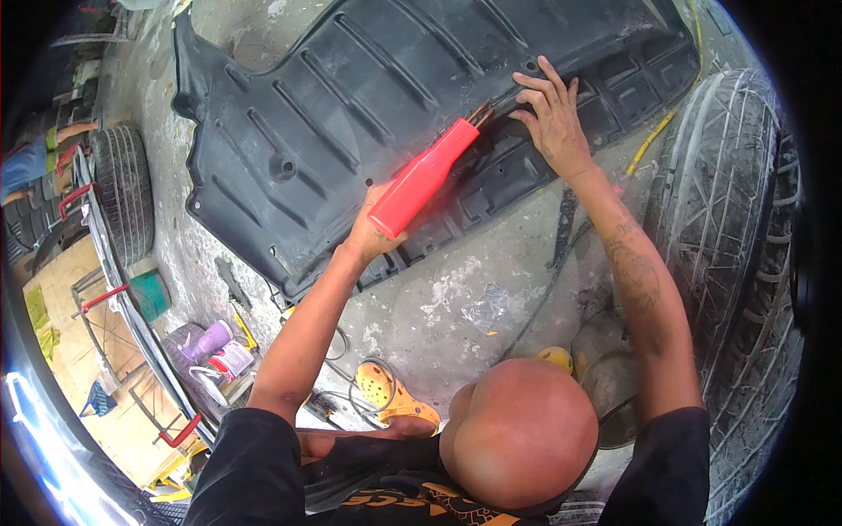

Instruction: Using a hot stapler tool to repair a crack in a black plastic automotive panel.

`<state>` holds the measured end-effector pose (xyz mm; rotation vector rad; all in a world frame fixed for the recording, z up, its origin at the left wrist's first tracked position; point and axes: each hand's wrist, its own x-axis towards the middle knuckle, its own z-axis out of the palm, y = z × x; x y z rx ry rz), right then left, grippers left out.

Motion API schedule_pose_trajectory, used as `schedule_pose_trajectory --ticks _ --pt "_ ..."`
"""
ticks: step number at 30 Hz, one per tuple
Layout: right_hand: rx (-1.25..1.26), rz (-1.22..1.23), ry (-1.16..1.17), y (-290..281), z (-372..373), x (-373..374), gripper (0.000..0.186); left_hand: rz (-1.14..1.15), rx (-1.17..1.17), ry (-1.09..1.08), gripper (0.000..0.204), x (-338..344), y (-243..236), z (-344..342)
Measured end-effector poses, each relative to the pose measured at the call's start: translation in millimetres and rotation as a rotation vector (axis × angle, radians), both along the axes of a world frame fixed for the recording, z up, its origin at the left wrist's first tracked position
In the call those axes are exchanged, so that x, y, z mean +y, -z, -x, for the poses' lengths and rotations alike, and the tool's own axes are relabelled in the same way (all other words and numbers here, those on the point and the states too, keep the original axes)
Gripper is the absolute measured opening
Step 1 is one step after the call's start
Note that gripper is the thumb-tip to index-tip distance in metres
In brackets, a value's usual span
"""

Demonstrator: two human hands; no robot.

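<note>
Black plastic panel [412, 101]: laid across the concrete floor [425, 302], ribbed and pierced by small holes, beneath both hands. Large tire [710, 202]: upright at right, dusted pale, near the panel's right end. Second tire [121, 197]: at left, well apart from the panel.

Containers, in descending size. Green container [151, 296]: below the second tire, partly behind a metal frame. Red-and-white tub [232, 359]: on the left, tilted. Purple container [210, 337]: just beside the tub, leaning. Contents of all three: not discernible from this angle.

Red-handled tool [425, 177]: above the panel, set diagonally, metal prongs directed up and to the right. Left hand [365, 232]: closed around the rear of the handle from behind and below, fingers mostly concealed by the handle. Right hand [559, 131]: empty, fingers spread and lightly curled, thumb apart from the index finger; positioned over the panel's stepped strip, fingertips at the panel surface. Prong tips: just left of the right thumb, with a small gap between.
</note>
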<state>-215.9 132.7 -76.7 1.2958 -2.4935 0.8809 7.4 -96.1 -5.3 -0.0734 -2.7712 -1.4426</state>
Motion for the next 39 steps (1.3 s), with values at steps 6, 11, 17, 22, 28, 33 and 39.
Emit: schedule_pose_trajectory --ticks 6,11,17,22,28,33,39 --pt "0.007 0.000 0.001 0.5 0.6 -0.3 0.025 -0.016 -0.037 -0.001 0.021 -0.9 1.5 0.9" --pt "0.018 -0.010 -0.003 -0.5 1.2 -0.7 0.025 0.086 0.050 0.044 0.022 -3.8 3.5 1.3" --pt "0.011 -0.024 -0.001 0.9 -0.1 0.2 0.025 0.080 0.067 0.033 0.023 -1.3 1.2 1.6" --pt "0.029 -0.033 0.001 1.8 1.2 1.3 0.028 0.003 0.013 0.023 0.023 -0.6 -1.9 1.3" --pt "0.025 -0.036 0.005 1.1 -0.5 -0.9 0.034 0.052 -0.006 0.017 0.021 -2.8 1.5 -0.1" --pt "0.027 -0.043 0.016 1.3 -0.1 -0.7 0.034 0.024 -0.092 0.013 0.020 -8.5 9.1 -4.1" --pt "0.053 -0.063 0.012 0.1 -1.4 0.2 0.037 0.010 -0.048 0.020 0.024 -7.2 9.5 -5.3"
